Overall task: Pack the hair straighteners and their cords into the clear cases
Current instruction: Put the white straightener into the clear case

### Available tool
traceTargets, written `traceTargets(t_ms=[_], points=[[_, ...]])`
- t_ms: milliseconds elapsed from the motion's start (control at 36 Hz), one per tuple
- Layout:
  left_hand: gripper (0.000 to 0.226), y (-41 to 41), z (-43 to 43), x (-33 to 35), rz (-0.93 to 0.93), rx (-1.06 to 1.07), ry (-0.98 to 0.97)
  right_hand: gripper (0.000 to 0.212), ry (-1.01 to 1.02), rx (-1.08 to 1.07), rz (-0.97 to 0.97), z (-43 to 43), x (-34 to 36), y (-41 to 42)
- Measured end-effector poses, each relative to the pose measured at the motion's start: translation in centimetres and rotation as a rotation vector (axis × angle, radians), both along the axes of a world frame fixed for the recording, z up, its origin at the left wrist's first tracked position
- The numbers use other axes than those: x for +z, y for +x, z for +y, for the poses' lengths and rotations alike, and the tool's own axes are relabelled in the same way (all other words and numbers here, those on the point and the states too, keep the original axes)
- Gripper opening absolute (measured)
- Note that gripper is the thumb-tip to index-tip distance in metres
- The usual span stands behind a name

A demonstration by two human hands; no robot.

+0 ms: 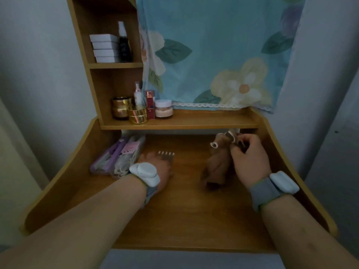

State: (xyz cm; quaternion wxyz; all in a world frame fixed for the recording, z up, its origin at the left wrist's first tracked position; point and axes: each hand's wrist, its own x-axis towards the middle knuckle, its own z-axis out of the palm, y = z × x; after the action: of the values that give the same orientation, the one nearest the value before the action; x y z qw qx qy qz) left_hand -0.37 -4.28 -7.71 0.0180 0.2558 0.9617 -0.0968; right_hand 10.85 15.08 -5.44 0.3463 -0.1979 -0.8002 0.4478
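1. Clear cases: two lie side by side at the far left of the bench, under the low shelf. Their long axes run from the near left up towards the far right.
2. Hair straighteners: a purple one shows inside the outer case. A pale one with a pink label shows in the inner case, with what looks like coiled cord at its near end. Whether the lids are closed cannot be told.
3. Left hand: palm down on the bench, just beside the inner case at its near end. It is blurred, so the set of its fingers cannot be told. A small toothed thing, perhaps a comb, shows just beyond it. Whether the hand holds it is unclear.
4. Right hand: raised at the far right, fingers curled and pinching the top of a brown soft item, which hangs down to the bench.
5. Governing relation: the cases lie to the left of both hands. The left hand is much the nearer, while the right is well apart from them and occupied.
6. Judgement: packing looks largely done. Any closing or straightening of the cases would fall to the left hand, moving leftwards across their long axis.
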Motion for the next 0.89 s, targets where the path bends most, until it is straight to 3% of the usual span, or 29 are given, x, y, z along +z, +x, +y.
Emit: traceTargets(t_ms=[56, 111, 139, 222, 278, 333, 417, 528, 611, 694, 750, 833, 889], points=[[0.051, 0.3, -0.6, 0.4, 0.071, -0.017, 0.065, 0.02, -0.026, 0.032, -0.014, -0.4, 0.2, -0.3], [0.046, 1.4, -0.7, 1.3, 0.17, -0.12, 0.267, 0.027, 0.008, 0.067, -0.113, -1.0, 0.3, -0.7], [0.039, 2.0, -0.6, 1.8, 0.11, -0.159, 0.4, 0.029, 0.027, 0.086, -0.163, -1.3, 0.4, -0.9], [0.038, 3.9, -0.3, 3.7, -0.407, -0.131, 0.69, 0.037, 0.087, 0.133, -0.227, -2.0, 0.7, -1.0], [0.04, 4.2, -0.2, 4.4, -0.608, -0.073, 0.81, 0.043, 0.116, 0.166, -0.195, -2.1, 1.4, -0.9], [0.029, 4.4, -0.2, 4.3, -0.576, -0.042, 0.817, 0.047, 0.131, 0.17, -0.162, -2.1, 2.2, -0.5], [0.015, 4.0, 0.0, 3.6, -0.347, 0.017, 0.774, 0.048, 0.147, 0.134, -0.172, -1.4, 3.0, -0.1], [0.009, 3.1, -0.2, 3.4, -0.118, 0.157, 0.862, 0.045, 0.164, 0.105, -0.281, -0.5, 2.5, 0.3], [0.014, 2.8, -0.3, 3.0, -0.093, 0.221, 0.897, 0.051, 0.213, 0.121, -0.421, 0.0, 1.0, 0.8], [0.016, 3.4, -0.2, 3.0, -0.147, 0.171, 0.973, 0.061, 0.243, 0.187, -0.474, -0.5, 0.0, 1.2], [0.019, 3.8, -0.2, 3.3, -0.316, 0.164, 1.165, 0.064, 0.274, 0.224, -0.522, -1.0, -0.2, 1.4], [0.017, 3.8, -0.4, 4.1, -0.556, 0.271, 1.509, 0.043, 0.355, 0.259, -0.694, -1.5, 0.0, 1.3], [0.019, 3.6, -1.2, 4.7, -0.584, 0.295, 1.552, 0.032, 0.362, 0.243, -0.726, -1.4, 0.3, 1.4]])
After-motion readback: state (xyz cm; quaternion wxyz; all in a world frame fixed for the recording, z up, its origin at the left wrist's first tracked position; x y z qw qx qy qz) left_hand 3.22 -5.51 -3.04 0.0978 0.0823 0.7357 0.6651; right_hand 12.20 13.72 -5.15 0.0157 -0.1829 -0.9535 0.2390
